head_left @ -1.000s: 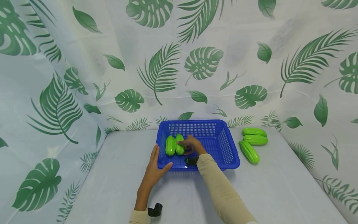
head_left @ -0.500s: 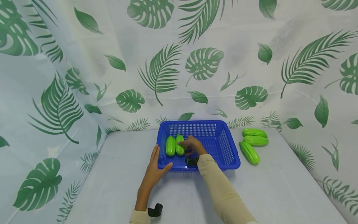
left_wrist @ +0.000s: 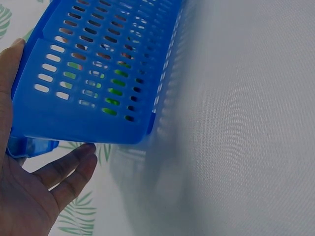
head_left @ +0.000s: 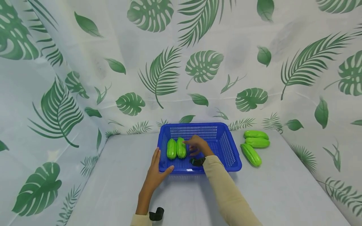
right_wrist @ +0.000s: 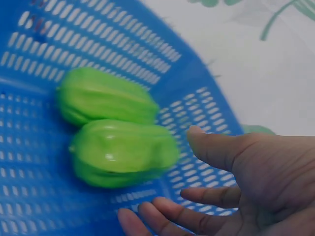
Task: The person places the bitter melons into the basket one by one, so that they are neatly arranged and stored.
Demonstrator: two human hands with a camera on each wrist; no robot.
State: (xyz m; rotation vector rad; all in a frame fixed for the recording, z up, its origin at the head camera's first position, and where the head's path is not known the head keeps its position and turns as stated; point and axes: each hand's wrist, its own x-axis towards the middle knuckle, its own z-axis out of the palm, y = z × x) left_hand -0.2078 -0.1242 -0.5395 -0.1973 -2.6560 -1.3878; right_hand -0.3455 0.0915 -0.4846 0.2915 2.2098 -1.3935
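Two ribbed bright green fruits, a left one (head_left: 171,149) and a right one (head_left: 181,148), lie side by side in the left part of a blue perforated basket (head_left: 223,144). My right hand (head_left: 198,144) is inside the basket just right of the pair. In the right wrist view its fingers are spread, and a gap shows between the thumb and the nearer fruit (right_wrist: 125,152). My left hand (head_left: 155,172) is at the basket's front left corner, fingers straight along the left side. The left wrist view shows its thumb (left_wrist: 10,61) against the rim.
Several more green fruits (head_left: 257,142) lie together on the white tabletop (head_left: 118,188), right of the basket. A leaf-printed sheet (head_left: 169,69) stands behind the basket and along both sides. The basket's back wall is close to it.
My right hand has let go of the right fruit in the basket and drawn back slightly to the right, its fingers opening. The left hand and the basket have stayed in place.
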